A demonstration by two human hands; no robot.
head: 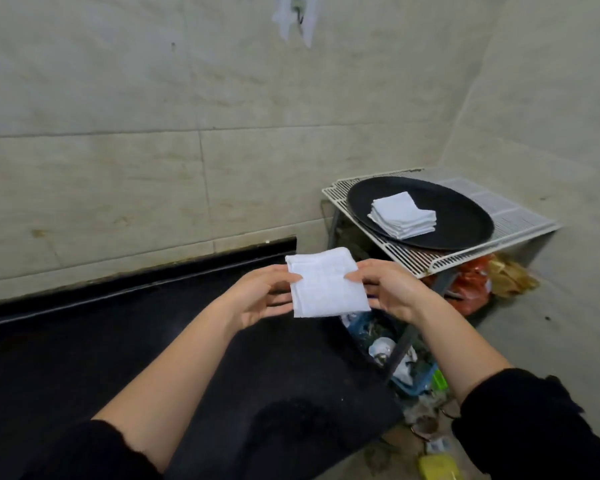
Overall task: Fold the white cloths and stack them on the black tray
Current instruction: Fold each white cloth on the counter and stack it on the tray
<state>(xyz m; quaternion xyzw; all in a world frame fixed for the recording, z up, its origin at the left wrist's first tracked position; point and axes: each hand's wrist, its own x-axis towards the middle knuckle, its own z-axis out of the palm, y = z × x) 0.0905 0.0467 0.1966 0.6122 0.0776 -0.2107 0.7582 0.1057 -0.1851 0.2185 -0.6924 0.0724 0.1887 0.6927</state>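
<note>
Only the head view here, so that's what we're going on.

We've got one white cloth [326, 285] already folded down to a small rectangle. It's held in the air over the far right end of the black table [153, 341]. Our left hand [257, 296] pinches its left edge with the thumb on top, and our right hand [388, 289] pinches the right edge the same way. Neither hand has anything else in it.

What could go wrong, as we see it:
- Both pinches are light and right at the edges, so if one hand lets go for the carry the layers could flop open and we'd have to refold.
- Between the table and the black tray [465, 223] there's a gap. Below it sits a blue basket [416, 379] full of junk. A cloth dropped there would probably land in that mess.
- The stack [404, 214] on the tray already looks a bit fanned out, with the edges not lined up. A sloppy landing could push it further askew or slide the top ones off.

Other stuff around: the tray rests on a white wire rack [423, 261] in the corner, with an orange bag [471, 289] under it and something yellow [439, 467] on the floor. Nothing blocks the way over to the tray.
</note>
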